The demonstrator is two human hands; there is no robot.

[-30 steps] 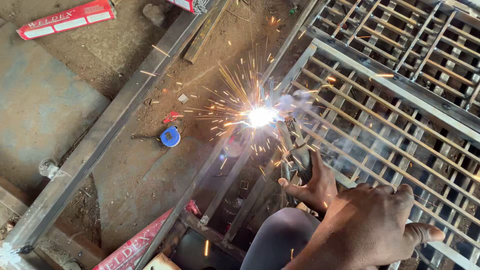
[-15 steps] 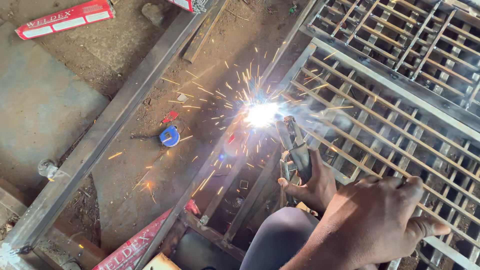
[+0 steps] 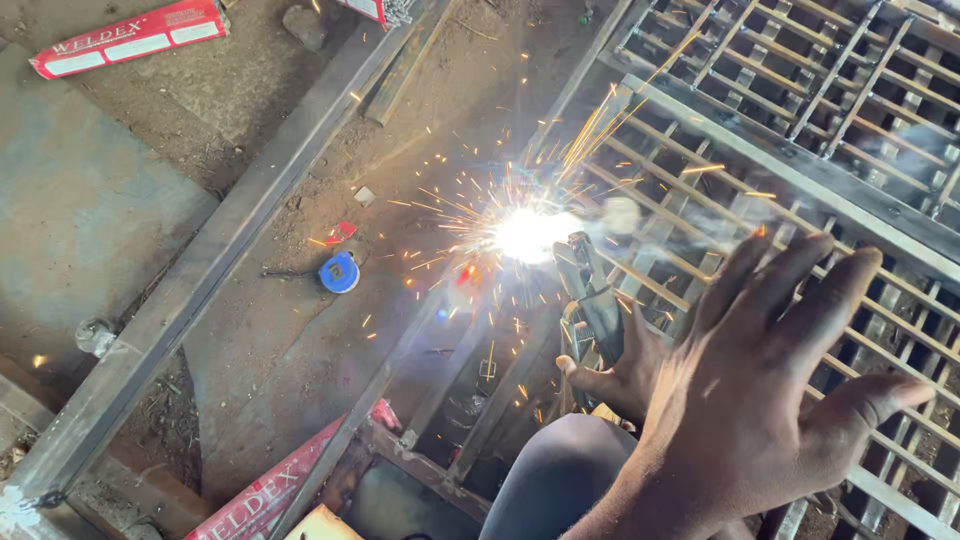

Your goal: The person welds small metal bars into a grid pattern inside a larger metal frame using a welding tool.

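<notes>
A bright welding arc throws sparks where a bar meets the frame of a metal grille lying on the dirt floor. My right hand is closed around a dark electrode holder, whose tip points up at the arc. My left hand is raised close to the camera with its fingers spread. It holds nothing and hides part of the grille. My knee sits just below both hands.
A long steel tube runs diagonally across the floor at left. A small blue round object lies near it. Red electrode boxes lie at the top left and the bottom. Smoke drifts over the grille.
My left hand has lifted and spread its fingers; before, it sat lower and more curled. The arc keeps burning at the same joint and the sparks scatter differently.
</notes>
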